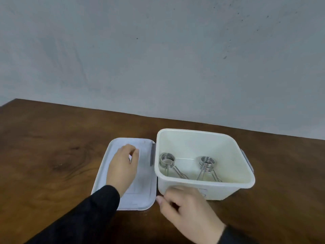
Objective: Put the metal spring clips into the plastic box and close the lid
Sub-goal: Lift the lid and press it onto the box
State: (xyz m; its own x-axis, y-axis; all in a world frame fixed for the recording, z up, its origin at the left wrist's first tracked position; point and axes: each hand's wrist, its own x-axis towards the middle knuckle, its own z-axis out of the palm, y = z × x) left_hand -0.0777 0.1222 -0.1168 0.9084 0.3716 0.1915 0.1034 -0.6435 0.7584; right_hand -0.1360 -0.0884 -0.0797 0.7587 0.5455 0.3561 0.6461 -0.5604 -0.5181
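A white plastic box (pixel 235 185) stands open on the brown wooden table, right of centre. Two metal spring clips lie inside it: one (pixel 167 160) at the left, one (pixel 207 163) in the middle, coils up. The pale grey lid (pixel 144 191) lies flat on the table, touching the box's left side. My left hand (pixel 123 168) rests palm down on the lid, fingers curled toward its far part. My right hand (pixel 186 206) touches the box's near wall at its lower left corner, fingers bent against it.
The wooden table (pixel 52 155) runs to a grey wall (pixel 158 59) at the back. Grey latch tabs sit on the box's left (pixel 152 156) and right (pixel 247 160) sides.
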